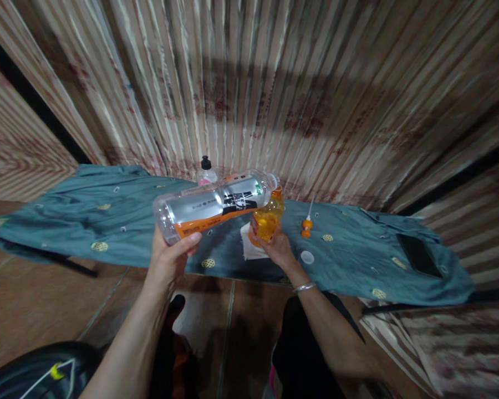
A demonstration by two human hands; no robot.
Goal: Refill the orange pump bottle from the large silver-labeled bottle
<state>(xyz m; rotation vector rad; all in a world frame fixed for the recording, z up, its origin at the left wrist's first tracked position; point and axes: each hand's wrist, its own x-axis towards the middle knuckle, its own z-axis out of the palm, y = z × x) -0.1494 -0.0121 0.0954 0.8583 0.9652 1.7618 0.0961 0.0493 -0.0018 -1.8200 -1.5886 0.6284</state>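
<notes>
My left hand [175, 252] is wrapped round the base of a large clear plastic bottle [216, 204] with a silver and orange label. The bottle is tipped almost level, its neck at the mouth of a smaller bottle of orange liquid [268, 217]. Whether the two mouths touch, I cannot tell. My right hand [276, 246] grips that smaller bottle low on its body, over a white cloth [249, 250]. An orange pump top [306, 227] with a pale tube lies to the right. Near it is a round white cap [307, 257].
A teal patterned cloth [133, 221] covers the low table. A bottle with a black cap [206, 170] stands at the back, partly hidden. A dark phone [418, 255] lies on the right. Striped curtain [249, 83] hangs close behind.
</notes>
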